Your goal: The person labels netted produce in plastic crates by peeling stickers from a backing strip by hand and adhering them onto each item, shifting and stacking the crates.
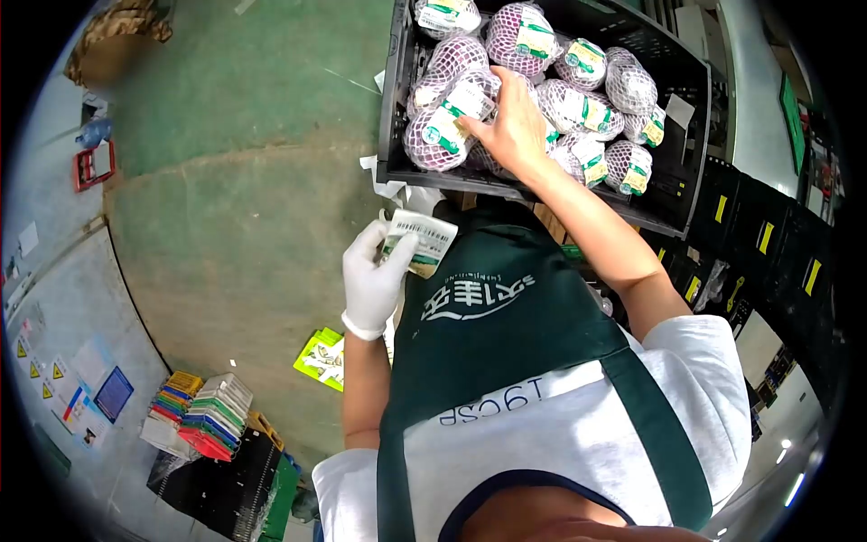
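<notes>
My left hand (375, 275), in a white glove, pinches a small white and green printed label (421, 242) with a barcode, left of the dark green apron (506, 298). My right hand (513, 126) is bare and reaches into a black crate (673, 203), its thumb and index finger spread against net-wrapped purple produce; its other fingers are partly hidden. Several packs lie in the crate, each in white mesh with a green and yellow label, such as the pack (524, 38) at the top and the pack (628, 167) at the lower right.
Black crates with yellow tags (766, 237) stand at the right. A bright green packet (321, 357) lies on the green floor (235, 235). Stacked coloured trays (217, 411) rest at the lower left. A red box (93, 166) is at the far left.
</notes>
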A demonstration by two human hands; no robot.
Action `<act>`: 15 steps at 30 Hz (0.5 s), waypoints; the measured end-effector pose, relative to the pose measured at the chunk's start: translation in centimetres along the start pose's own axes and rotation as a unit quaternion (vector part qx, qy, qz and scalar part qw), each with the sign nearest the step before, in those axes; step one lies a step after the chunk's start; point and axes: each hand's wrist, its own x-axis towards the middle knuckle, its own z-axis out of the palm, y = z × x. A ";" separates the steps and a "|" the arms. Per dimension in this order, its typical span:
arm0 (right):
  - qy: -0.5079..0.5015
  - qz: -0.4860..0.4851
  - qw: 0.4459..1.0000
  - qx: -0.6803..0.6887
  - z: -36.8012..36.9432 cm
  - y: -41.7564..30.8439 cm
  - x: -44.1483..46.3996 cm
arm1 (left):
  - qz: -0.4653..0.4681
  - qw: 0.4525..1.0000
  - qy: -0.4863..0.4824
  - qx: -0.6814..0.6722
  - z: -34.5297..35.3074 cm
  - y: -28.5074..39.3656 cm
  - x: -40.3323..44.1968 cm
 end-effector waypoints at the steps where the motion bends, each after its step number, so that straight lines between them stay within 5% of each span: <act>1: 0.012 -0.024 1.000 0.009 0.0 -0.3 -0.1 | -0.009 1.000 -0.009 0.015 0.1 -0.1 0.3; 3: -0.034 -0.140 0.990 0.012 1.4 -1.0 -0.6 | -0.014 1.000 -0.016 -0.003 0.5 -0.8 1.2; 7: -0.189 -0.120 0.972 -0.073 1.4 -2.3 -0.4 | 0.049 0.998 -0.035 0.017 0.9 -1.4 3.0; 9: -0.178 -0.150 0.972 -0.029 0.2 -2.2 -0.1 | 0.055 0.997 -0.050 0.026 0.6 -1.7 3.3; 11: -0.183 -0.286 0.936 -0.087 -1.1 -1.7 1.5 | 0.051 0.997 -0.051 0.033 0.2 -1.9 3.4; 15: -0.232 -0.412 0.834 -0.284 3.8 3.3 4.0 | 0.030 0.997 -0.044 0.049 0.0 -2.3 3.4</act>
